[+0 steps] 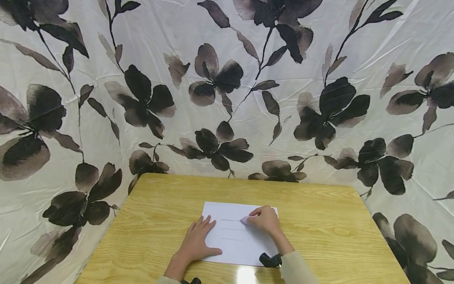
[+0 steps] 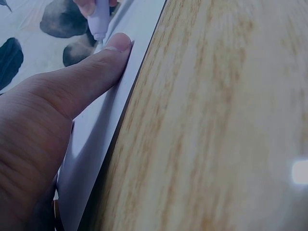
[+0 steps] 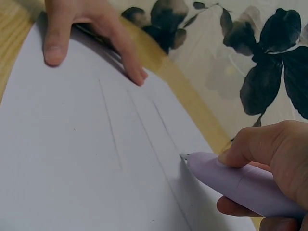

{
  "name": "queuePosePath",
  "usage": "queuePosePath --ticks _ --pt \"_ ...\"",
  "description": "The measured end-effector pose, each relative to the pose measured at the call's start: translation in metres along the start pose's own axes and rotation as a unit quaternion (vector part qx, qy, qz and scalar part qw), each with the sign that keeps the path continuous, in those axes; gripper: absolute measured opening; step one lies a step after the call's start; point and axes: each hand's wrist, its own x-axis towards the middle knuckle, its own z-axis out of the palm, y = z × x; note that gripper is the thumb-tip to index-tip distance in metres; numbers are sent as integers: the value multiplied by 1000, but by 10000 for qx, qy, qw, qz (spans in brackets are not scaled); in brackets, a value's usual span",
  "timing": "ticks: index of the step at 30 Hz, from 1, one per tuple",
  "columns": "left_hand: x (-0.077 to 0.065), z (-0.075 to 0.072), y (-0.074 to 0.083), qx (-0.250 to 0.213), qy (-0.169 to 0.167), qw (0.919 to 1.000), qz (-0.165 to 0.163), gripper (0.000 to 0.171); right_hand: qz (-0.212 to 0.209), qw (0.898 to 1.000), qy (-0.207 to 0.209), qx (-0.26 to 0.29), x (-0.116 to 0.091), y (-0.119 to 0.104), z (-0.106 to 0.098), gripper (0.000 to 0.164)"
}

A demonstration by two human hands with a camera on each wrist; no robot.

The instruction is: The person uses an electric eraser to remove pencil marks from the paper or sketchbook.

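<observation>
A white sheet of paper point(image 1: 234, 248) lies on the wooden table, with three thin, roughly parallel lines drawn across it. My right hand point(image 1: 265, 220) grips a thick pale-purple pen point(image 3: 236, 185). Its tip touches the paper at the end of the line farthest from me. Spread over the sheet's left side, my left hand point(image 1: 199, 240) rests with straight fingers and the thumb out along the near edge. In the left wrist view the thumb point(image 2: 96, 72) presses on the paper near its edge, with the purple pen point(image 2: 98, 19) beyond it.
The yellow wood-grain table point(image 1: 159, 205) extends around the paper on all sides. A cloth with dark flowers point(image 1: 213, 150) hangs behind and beside it. Black wrist-camera mounts point(image 1: 270, 260) sit at both wrists. Light glares off the table's near edge.
</observation>
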Motion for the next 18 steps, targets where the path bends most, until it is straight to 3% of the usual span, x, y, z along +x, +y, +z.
queuePosePath --ticks 18 --pt "-2 -2 1 -83 36 10000 38 102 -19 10000 -23 -91 3 2 1 18"
